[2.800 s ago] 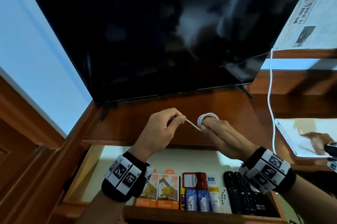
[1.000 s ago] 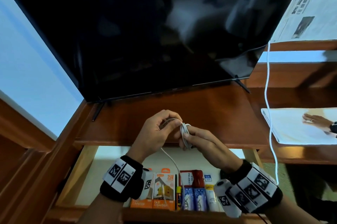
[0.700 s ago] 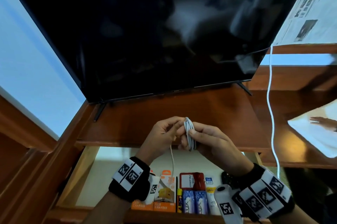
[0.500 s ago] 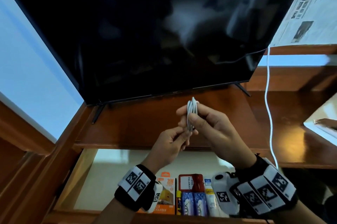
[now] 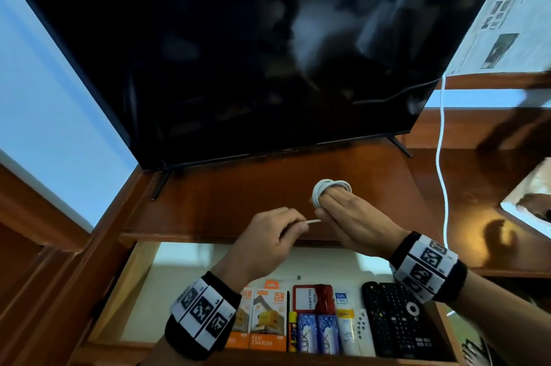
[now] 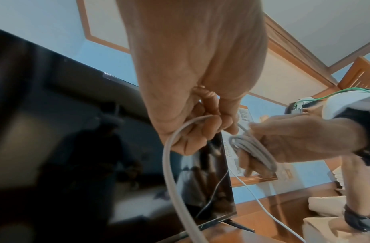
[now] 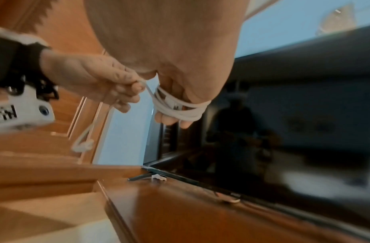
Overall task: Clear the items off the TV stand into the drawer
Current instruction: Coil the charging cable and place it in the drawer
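A white cable (image 5: 331, 186) is wound in a coil around the fingers of my right hand (image 5: 351, 219), held just above the wooden TV stand top (image 5: 238, 195). My left hand (image 5: 274, 234) pinches the cable's free end a little to the left of the coil. In the right wrist view the coil (image 7: 180, 108) wraps the fingers, and the loose tail hangs below the left hand (image 7: 101, 82). The left wrist view shows the cable (image 6: 171, 164) looping down from my left fingers (image 6: 207, 125). The open drawer (image 5: 143, 276) lies under both hands.
The drawer holds orange charger boxes (image 5: 265, 318), a red card holder (image 5: 311, 298), tubes and black remotes (image 5: 393, 321). The TV (image 5: 238, 52) stands behind. A white cord (image 5: 441, 157) hangs at right, near newspaper (image 5: 507, 14) and another person's hand (image 5: 533, 206).
My right hand has lowered and turned over, so the coil now lies flat around its fingers. The left hand has drawn the free end out to the left.
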